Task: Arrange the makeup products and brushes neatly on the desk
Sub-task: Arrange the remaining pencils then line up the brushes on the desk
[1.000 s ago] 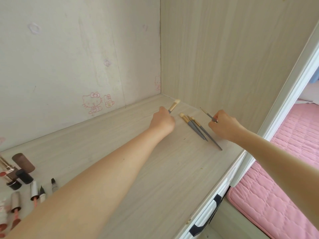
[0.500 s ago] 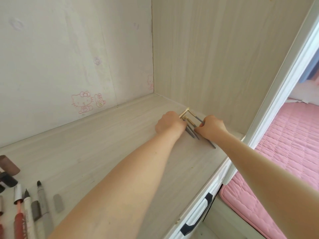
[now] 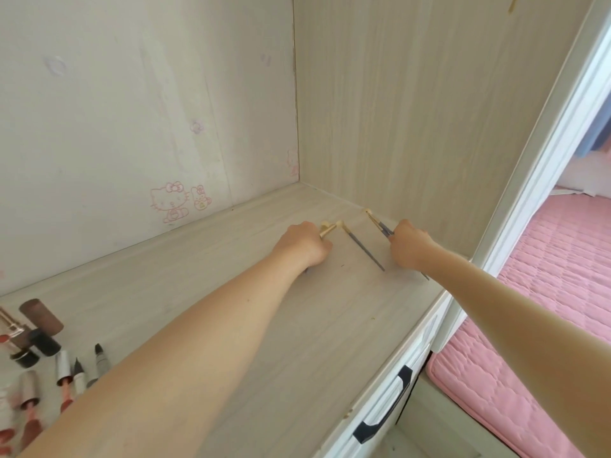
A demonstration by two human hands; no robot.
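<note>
Two hands work at the far right corner of the desk (image 3: 330,325), where the brushes are being sorted.

Left hand (image 3: 302,247): the fingers are curled round the handle of a short brush (image 3: 328,230). Its gold ferrule and pale head project past the knuckles toward the corner.

Right hand (image 3: 408,247): the fingers pinch a thin brush (image 3: 380,225) just behind its ferrule. The pale tip points at the side panel, and a handle end shows below the wrist. Whether this hand holds one brush or two cannot be told.

One loose brush (image 3: 365,251) lies flat on the desk between the hands. Its grey handle runs toward the front edge, and its head sits just beside the head of the short brush. It appears clear of both hands.

Other makeup products (image 3: 43,345) (lipsticks, caps and pens) lie in a loose group at the near left edge, well apart from the brushes.

Step in hand, as judged: setting the brushes into a parallel row. The two held brushes sit at different angles from the loose brush.

Next move calls for:
- lowering each held brush flat beside the loose brush;
- keeping handles parallel and heads level;
- releasing without nudging the neighbouring brush, since thin round handles are likely to roll.

The group at the left edge is not yet arranged.
</note>
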